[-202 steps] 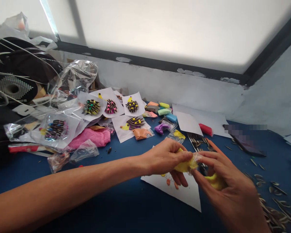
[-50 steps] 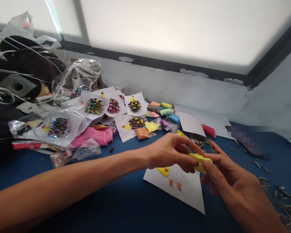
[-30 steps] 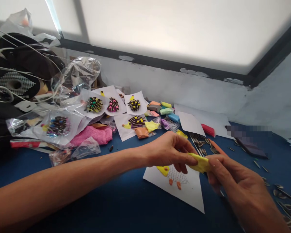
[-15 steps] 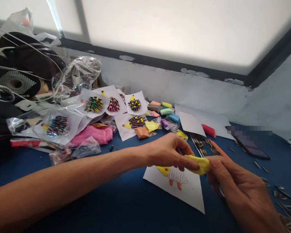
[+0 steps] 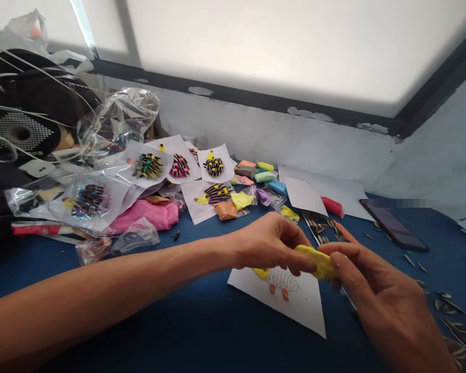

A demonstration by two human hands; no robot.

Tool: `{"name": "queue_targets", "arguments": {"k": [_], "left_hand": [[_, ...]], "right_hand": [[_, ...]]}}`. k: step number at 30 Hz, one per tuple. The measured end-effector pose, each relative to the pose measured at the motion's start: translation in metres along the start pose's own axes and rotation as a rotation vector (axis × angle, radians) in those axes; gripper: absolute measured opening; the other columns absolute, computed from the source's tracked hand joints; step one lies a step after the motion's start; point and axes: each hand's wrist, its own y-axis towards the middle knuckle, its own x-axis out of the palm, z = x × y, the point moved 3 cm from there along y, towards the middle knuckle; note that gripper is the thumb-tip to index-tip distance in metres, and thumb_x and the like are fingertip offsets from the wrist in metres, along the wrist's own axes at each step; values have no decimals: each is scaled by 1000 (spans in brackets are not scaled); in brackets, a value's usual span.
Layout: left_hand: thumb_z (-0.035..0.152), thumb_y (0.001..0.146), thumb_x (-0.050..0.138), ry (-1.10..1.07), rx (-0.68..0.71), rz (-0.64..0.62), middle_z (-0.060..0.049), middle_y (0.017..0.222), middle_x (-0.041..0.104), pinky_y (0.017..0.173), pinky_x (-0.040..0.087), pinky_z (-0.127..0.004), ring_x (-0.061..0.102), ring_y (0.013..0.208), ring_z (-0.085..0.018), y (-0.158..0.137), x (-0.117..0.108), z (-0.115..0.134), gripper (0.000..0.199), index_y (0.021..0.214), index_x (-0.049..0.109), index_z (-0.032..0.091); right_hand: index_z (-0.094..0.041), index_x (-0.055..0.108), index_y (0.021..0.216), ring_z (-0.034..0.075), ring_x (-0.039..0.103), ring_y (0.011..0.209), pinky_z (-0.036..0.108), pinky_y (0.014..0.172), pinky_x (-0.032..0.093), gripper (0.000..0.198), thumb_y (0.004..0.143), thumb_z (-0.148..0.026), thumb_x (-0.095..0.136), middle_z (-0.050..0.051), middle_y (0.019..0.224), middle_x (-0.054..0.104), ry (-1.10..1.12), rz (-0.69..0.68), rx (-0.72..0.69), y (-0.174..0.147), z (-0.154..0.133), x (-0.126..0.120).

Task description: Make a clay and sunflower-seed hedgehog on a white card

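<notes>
Both of my hands pinch one flattened lump of yellow clay above the blue table. My left hand grips its left end with thumb and fingers. My right hand holds its right end. Directly below lies a white paper sheet with a drawn hedgehog outline, a yellow clay head and two orange clay feet.
Finished seed-and-clay hedgehog sheets and clear plastic bags crowd the back left, with a pink clay slab. Coloured clay bars lie behind, a phone to the right, and sunflower seeds scattered at the right edge.
Earlier the yellow clay sat in a clear wrapper between my hands; now it is bare and pressed flatter. My hands have stayed over the sheet, kneading it slightly.
</notes>
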Motion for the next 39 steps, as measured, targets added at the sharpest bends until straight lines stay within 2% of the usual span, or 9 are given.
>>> {"name": "queue_targets", "arguments": {"k": [6, 14, 17, 21, 26, 30, 33, 37, 39], "left_hand": [[30, 76, 77, 101, -23, 27, 0, 67, 62, 55, 41, -20, 56, 63, -9, -3, 2, 0, 20, 78, 69, 11], [31, 75, 78, 104, -58, 14, 0, 65, 62, 52, 43, -19, 59, 62, -10, -3, 4, -1, 21, 77, 69, 13], [24, 76, 76, 74, -81, -1, 0, 65, 62, 52, 46, -20, 60, 60, -10, -2, 7, -4, 14, 77, 69, 12], [28, 74, 80, 19, -85, -11, -1, 72, 65, 54, 49, -19, 62, 61, -9, -2, 8, -6, 22, 87, 70, 13], [34, 74, 79, 18, -104, -25, 0, 63, 62, 50, 49, -21, 62, 59, -12, -1, 8, -9, 24, 78, 70, 12], [26, 76, 75, 48, -107, -41, 0, 62, 62, 51, 48, -21, 63, 59, -12, -1, 11, -11, 15, 73, 68, 13], [26, 76, 75, 49, -107, -45, 1, 61, 62, 51, 46, -20, 63, 58, -11, -2, 11, -9, 15, 74, 68, 13], [29, 77, 78, -33, -73, 0, 1, 66, 65, 56, 46, -19, 63, 59, -8, -2, 2, -2, 18, 75, 68, 13], [32, 77, 77, -65, -30, 15, 1, 71, 67, 59, 47, -20, 64, 60, -8, -2, -3, 0, 20, 79, 69, 14]], "right_hand": [[-27, 75, 84, 19, 73, 75, 24, 63, 59, 20, 82, -46, 67, 1, 82, 76, 68, -130, 15, -2, 1, 7], [-30, 75, 93, 19, 73, 78, 25, 64, 60, 19, 82, -44, 68, 0, 89, 77, 46, -79, -18, -4, 11, 4], [-30, 73, 83, 21, 72, 89, 25, 69, 59, 12, 83, -41, 69, -1, 90, 75, 32, -79, -79, -6, 7, 5], [-28, 70, 78, 23, 71, 91, 27, 70, 58, 17, 86, -41, 64, 0, 86, 73, -33, -78, -97, -6, 2, 4], [-29, 73, 90, 23, 71, 89, 29, 68, 59, 19, 85, -45, 64, 2, 91, 74, -47, -61, -65, -5, 4, 4], [-28, 73, 80, 24, 70, 98, 29, 75, 59, 16, 84, -42, 66, 2, 93, 74, -31, -87, -108, -7, 3, 6], [-27, 72, 79, 23, 71, 89, 29, 71, 59, 21, 86, -45, 62, 3, 91, 75, -44, -92, -72, -6, 4, 4], [-28, 74, 95, 23, 74, 79, 27, 63, 60, 31, 82, -53, 62, 5, 96, 78, 14, -100, 46, 2, 4, -1], [-27, 75, 89, 23, 74, 71, 27, 58, 60, 33, 78, -55, 64, 5, 88, 78, 56, -134, 105, 5, 3, 0]]}}
